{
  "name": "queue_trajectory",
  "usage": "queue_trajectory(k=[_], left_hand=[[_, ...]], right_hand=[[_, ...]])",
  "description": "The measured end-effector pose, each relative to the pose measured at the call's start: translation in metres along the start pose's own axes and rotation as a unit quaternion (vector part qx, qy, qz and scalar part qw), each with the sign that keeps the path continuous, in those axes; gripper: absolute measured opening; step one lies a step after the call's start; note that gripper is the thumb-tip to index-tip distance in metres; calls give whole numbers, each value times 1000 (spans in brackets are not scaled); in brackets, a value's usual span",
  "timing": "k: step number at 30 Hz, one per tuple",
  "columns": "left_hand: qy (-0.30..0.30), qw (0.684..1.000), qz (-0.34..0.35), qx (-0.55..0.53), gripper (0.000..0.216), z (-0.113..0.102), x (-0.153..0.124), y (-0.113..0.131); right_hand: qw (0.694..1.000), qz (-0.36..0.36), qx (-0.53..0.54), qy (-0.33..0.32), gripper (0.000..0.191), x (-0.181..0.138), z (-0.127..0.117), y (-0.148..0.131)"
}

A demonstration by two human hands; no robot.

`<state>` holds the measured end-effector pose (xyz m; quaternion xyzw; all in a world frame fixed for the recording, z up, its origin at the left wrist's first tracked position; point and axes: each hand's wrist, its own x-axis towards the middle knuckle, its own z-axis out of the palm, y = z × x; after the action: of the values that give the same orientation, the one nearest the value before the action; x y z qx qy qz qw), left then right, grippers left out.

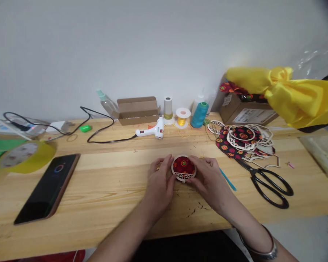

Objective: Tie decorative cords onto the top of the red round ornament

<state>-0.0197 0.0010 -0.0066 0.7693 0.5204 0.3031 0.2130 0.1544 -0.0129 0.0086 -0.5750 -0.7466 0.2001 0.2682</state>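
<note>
Both my hands hold a small round ornament, red patterned fabric set in a pale cut-out wooden frame, just above the wooden table at its centre. My left hand grips the ornament's left edge with thumb and fingers closed on it. My right hand pinches its right edge. A thin blue stick lies on the table right beside my right hand.
Black scissors and a pile of fabric rounds and wooden frames lie to the right. A glue gun, thread spools, a cardboard box, a phone, yellow tape and yellow cloth surround the work area.
</note>
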Motion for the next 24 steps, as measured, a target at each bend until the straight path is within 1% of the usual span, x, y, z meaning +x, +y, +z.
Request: queue_trajectory(k=[6,10,16,19,24], left_hand=[[-4,1000,1,2,51,0,-1,0],[-8,1000,-3,14,54,1,-1,-1],[-3,999,-12,30,49,2,-1,0],[-5,1000,-6,25,51,0,0,0],[9,1000,-1,17,51,0,0,0]], right_hand=[[1000,4,1,-9,49,1,-1,-1],[1000,3,6,-8,51,2,-1,0],[1000,3,6,-5,52,2,-1,-2],[1000,3,-5,-6,52,2,-1,-5],[1000,-20,-13,0,49,2,-1,-6]])
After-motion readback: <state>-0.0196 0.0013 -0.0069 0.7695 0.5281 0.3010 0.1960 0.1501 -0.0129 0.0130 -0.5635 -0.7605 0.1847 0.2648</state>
